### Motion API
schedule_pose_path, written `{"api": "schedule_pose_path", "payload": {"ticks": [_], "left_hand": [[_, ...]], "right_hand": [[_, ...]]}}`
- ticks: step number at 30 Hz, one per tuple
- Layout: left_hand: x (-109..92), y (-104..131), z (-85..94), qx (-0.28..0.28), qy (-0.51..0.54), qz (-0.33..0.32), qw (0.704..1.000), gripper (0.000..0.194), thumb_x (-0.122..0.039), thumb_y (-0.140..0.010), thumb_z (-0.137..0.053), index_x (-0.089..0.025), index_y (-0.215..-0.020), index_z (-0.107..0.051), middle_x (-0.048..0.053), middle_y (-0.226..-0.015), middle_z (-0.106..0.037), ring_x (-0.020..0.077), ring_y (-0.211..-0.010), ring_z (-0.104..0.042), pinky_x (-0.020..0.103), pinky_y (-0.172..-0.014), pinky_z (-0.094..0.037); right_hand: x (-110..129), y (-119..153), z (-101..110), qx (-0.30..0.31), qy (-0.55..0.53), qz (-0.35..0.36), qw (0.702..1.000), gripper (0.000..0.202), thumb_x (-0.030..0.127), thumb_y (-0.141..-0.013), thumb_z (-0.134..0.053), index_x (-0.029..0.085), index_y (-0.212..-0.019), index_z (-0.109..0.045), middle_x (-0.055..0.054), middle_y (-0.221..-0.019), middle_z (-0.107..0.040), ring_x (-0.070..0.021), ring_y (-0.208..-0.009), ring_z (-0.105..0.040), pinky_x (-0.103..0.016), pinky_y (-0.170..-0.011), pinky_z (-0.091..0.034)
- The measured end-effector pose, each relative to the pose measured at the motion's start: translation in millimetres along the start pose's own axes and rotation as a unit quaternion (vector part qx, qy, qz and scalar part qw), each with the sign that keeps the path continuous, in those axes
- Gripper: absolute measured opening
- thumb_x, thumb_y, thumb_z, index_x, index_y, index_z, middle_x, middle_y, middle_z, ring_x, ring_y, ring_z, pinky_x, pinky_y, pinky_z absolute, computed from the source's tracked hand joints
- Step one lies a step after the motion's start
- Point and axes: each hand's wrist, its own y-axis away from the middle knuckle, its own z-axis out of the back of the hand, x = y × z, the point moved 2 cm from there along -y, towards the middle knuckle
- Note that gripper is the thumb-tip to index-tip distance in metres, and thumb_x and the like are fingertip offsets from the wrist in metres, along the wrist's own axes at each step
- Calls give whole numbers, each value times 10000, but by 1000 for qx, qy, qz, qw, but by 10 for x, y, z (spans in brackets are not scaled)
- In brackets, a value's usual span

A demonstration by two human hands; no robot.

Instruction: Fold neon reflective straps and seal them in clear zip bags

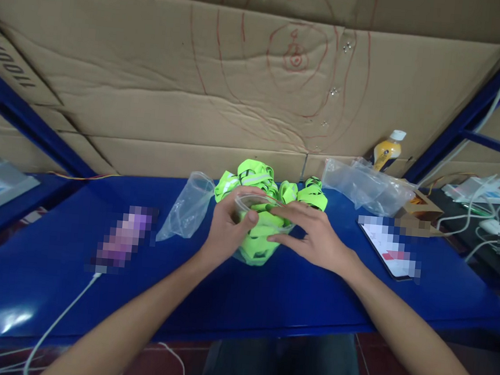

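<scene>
A clear plastic bag (256, 259) stands mid-table with neon-green strap material (260, 235) inside it. My left hand (232, 224) grips the bag's left rim, thumb over the edge near the opening. At the right side of the mouth, my right hand (316, 234) has its fingers stretched over the rim and the green material; whether they pinch the film I cannot make out. Behind the bag lie more bundles of green straps (255, 174) with pale reflective stripes. Left of my left hand rests another clear bag (189, 208), lying flat.
A phone (125, 236) with a charging cable lies on the blue table (204, 306) at left, another phone (387, 249) at right. Clear bags (364, 186), a yellow-labelled bottle (387, 151) and a small cardboard box (421, 208) stand back right. Cardboard (155, 74) lines the back.
</scene>
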Motion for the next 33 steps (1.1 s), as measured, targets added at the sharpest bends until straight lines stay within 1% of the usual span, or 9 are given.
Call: {"api": "schedule_pose_path", "payload": {"ticks": [4,8,13,15,17,20,24,29,33], "left_hand": [[-28,-81,1,83,-39,-3,996,599,-532,-786,-913,-209,-1242,-698,111,-1272,-745,283,-1205,-702,405,-1074,-534],[-92,-72,-60,67,-84,12,994,329,-447,-907,-814,-191,-1103,-750,102,-1208,-782,258,-1137,-735,378,-1013,-559],[-116,-11,-120,38,-90,8,995,225,-416,-997,-715,-211,-1025,-802,63,-1071,-816,220,-1031,-758,355,-969,-575],[-106,-12,-107,26,-94,15,995,221,-420,-991,-724,-214,-1004,-800,57,-1063,-816,216,-1025,-759,351,-971,-575],[-104,-18,-91,15,-99,18,995,234,-437,-977,-735,-210,-990,-791,56,-1052,-816,217,-1008,-761,344,-946,-582],[-138,-11,-95,14,-106,5,994,264,-453,-959,-751,-200,-1026,-788,70,-1067,-816,227,-1007,-763,344,-924,-593],[-204,38,-123,22,-125,-24,992,218,-409,-971,-751,-207,-1040,-798,64,-1034,-818,217,-975,-764,336,-905,-597],[-191,73,-117,26,-131,-13,991,210,-424,-992,-726,-235,-1018,-814,40,-939,-817,197,-838,-754,324,-802,-597],[-133,56,-71,-27,-111,-4,993,261,-477,-963,-757,-220,-962,-804,47,-949,-809,210,-885,-754,328,-837,-596]], "right_hand": [[-77,17,26,-40,-22,-1,999,290,356,-964,-786,168,-1180,-741,-72,-996,-751,-197,-892,-708,-324,-793,-565],[-50,-16,17,-20,-44,5,999,146,309,-1007,-724,180,-951,-762,-55,-944,-665,-172,-854,-632,-311,-751,-515],[18,-63,21,40,-66,-15,997,311,320,-1044,-657,181,-769,-693,-92,-1116,-624,-195,-983,-610,-357,-836,-528],[31,-60,58,35,-55,-18,998,242,325,-1028,-684,185,-833,-714,-96,-1147,-630,-202,-1009,-630,-369,-868,-545],[36,-48,101,1,-48,-21,999,160,347,-975,-763,204,-1046,-755,-105,-1224,-636,-220,-1074,-654,-392,-930,-563],[40,-28,109,-14,-50,-19,998,356,364,-926,-821,233,-1246,-739,-115,-1327,-626,-244,-1160,-662,-420,-998,-564],[50,-24,52,28,-59,-8,998,116,313,-971,-767,214,-1028,-788,-108,-1278,-650,-247,-1163,-652,-427,-993,-547],[63,-39,48,74,-65,-24,995,151,283,-1018,-698,215,-919,-790,-105,-1310,-656,-246,-1200,-631,-459,-1038,-530],[72,-34,63,-11,-82,-14,997,88,264,-977,-754,218,-1038,-797,-120,-1321,-691,-234,-1166,-695,-418,-1011,-570]]}}
